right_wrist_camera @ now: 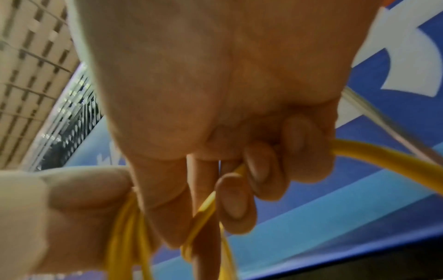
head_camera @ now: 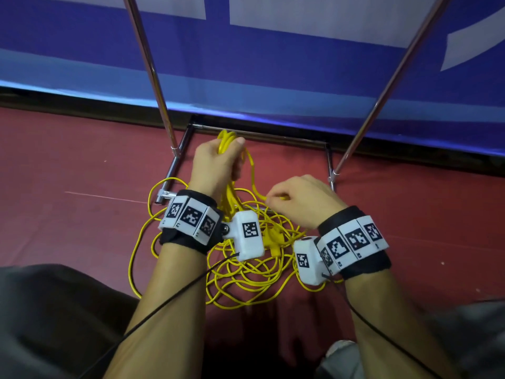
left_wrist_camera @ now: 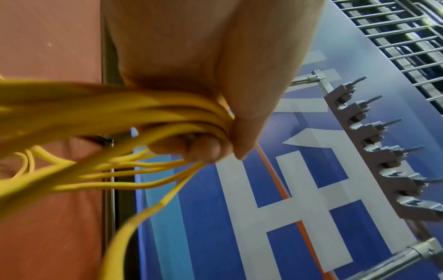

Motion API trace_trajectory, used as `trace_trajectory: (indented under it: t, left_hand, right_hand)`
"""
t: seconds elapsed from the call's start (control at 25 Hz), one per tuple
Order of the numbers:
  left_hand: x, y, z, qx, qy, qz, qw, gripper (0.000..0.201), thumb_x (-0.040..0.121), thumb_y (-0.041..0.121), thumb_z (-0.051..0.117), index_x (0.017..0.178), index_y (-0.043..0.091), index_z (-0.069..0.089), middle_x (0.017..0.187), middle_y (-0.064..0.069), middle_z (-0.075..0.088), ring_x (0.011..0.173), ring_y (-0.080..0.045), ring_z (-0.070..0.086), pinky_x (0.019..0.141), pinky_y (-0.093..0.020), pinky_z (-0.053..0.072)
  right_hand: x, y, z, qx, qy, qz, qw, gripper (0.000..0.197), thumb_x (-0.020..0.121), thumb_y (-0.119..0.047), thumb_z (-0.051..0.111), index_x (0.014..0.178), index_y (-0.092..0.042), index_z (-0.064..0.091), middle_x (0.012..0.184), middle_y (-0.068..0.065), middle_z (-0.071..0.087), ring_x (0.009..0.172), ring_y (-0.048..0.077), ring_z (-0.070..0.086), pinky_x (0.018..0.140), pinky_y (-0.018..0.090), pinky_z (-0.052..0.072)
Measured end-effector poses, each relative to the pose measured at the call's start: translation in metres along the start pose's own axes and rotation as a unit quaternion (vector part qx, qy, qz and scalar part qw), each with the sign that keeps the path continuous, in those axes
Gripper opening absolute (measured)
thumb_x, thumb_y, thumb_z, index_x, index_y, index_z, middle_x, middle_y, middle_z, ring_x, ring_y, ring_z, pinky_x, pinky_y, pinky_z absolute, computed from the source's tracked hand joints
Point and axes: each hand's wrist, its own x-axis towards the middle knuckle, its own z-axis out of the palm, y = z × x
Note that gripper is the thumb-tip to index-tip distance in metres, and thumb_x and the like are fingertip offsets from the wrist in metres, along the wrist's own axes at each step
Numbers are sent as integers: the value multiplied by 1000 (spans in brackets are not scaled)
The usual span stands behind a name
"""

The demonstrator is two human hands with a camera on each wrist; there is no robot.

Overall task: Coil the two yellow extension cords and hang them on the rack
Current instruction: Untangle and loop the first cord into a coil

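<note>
My left hand (head_camera: 218,160) grips a bundle of several yellow cord loops (head_camera: 226,140), held up above the floor; the left wrist view shows the loops (left_wrist_camera: 134,113) pressed between thumb and fingers (left_wrist_camera: 191,149). My right hand (head_camera: 297,198) is lower and to the right, its fingers (right_wrist_camera: 263,170) curled round a single yellow strand (right_wrist_camera: 374,157) that runs back to the bundle. The rest of the yellow cord (head_camera: 246,272) lies tangled on the red floor under both wrists, with a yellow plug (head_camera: 273,236) in the heap. The rack's hook bar (left_wrist_camera: 374,144) shows in the left wrist view.
The rack's two chrome uprights (head_camera: 153,77) (head_camera: 382,88) rise from a rectangular base frame (head_camera: 273,138) on the red floor (head_camera: 68,165). A blue and white banner (head_camera: 273,64) stands right behind. My knees in grey trousers (head_camera: 49,310) flank the heap.
</note>
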Motion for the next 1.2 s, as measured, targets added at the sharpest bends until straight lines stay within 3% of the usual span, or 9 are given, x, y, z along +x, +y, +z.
trace_trajectory:
  t: [0.12, 0.28, 0.36, 0.52, 0.68, 0.8, 0.88, 1.04, 1.2]
  left_hand:
    - [-7, 0, 11, -1, -103, 14, 995, 28, 99, 20, 59, 74, 7, 57, 56, -3, 57, 48, -14, 50, 50, -24, 43]
    - [-15, 5, 19, -16, -196, 6, 980, 42, 101, 36, 54, 82, -2, 59, 55, -3, 47, 48, -13, 47, 51, -21, 40]
    - [-18, 6, 23, -48, -235, -10, 971, 41, 91, 39, 67, 84, -1, 59, 52, 3, 41, 45, -11, 39, 47, -21, 35]
    - [-18, 10, 22, -115, -159, -11, 980, 20, 77, 19, 77, 82, 5, 64, 54, 4, 36, 43, -10, 29, 43, -20, 29]
    - [-8, 13, 10, -117, -117, -28, 986, 19, 87, 16, 73, 83, 8, 57, 47, 3, 36, 39, -11, 31, 43, -20, 30]
    - [-12, 5, 12, 56, -169, -25, 984, 32, 85, 18, 76, 87, -10, 61, 46, -1, 46, 37, -9, 39, 40, -18, 32]
    - [-15, -1, 16, 93, -189, -25, 977, 40, 82, 18, 79, 88, -16, 58, 52, -4, 47, 40, -9, 41, 41, -18, 33]
    - [-9, 2, 12, 76, -192, -41, 978, 38, 81, 26, 81, 88, -6, 63, 57, -5, 48, 44, -12, 43, 42, -19, 35]
    - [-12, 1, 14, 74, -223, -40, 971, 41, 74, 29, 84, 85, -3, 61, 53, 3, 41, 46, -10, 36, 43, -22, 29]
  right_hand:
    - [2, -14, -4, 132, 49, -60, 988, 20, 85, -38, 64, 74, -24, 72, 56, -5, 59, 59, 11, 51, 61, 27, 42]
    - [7, 1, -8, 297, 243, -60, 921, 16, 81, -29, 74, 69, -21, 67, 53, -11, 57, 52, 3, 47, 55, 18, 36]
    - [13, 7, 2, 311, 283, -36, 907, 24, 78, -38, 71, 70, -17, 62, 55, -7, 53, 52, 3, 42, 55, 24, 38]
    - [20, 34, 28, 389, 193, 22, 901, 51, 86, -60, 48, 72, -12, 56, 56, -1, 48, 56, 17, 43, 57, 33, 37]
    - [16, 49, 33, 469, 242, 13, 849, 25, 95, -33, 55, 77, -16, 59, 63, -5, 52, 59, 6, 45, 59, 23, 38]
    - [17, 46, 17, 403, 292, -12, 867, 10, 92, -19, 66, 82, -16, 66, 70, 0, 58, 63, 0, 46, 61, 15, 38]
    - [19, 44, 12, 338, 276, -26, 899, 12, 87, -30, 68, 80, -20, 68, 67, 6, 57, 59, 4, 43, 59, 25, 38]
    - [23, 45, 13, 232, 263, -64, 934, 21, 80, -42, 64, 78, -21, 70, 67, -7, 56, 61, 4, 46, 62, 30, 38]
    - [21, 39, 9, 187, 250, -120, 942, 18, 80, -39, 64, 82, -22, 70, 71, -1, 60, 74, 16, 52, 67, 31, 39]
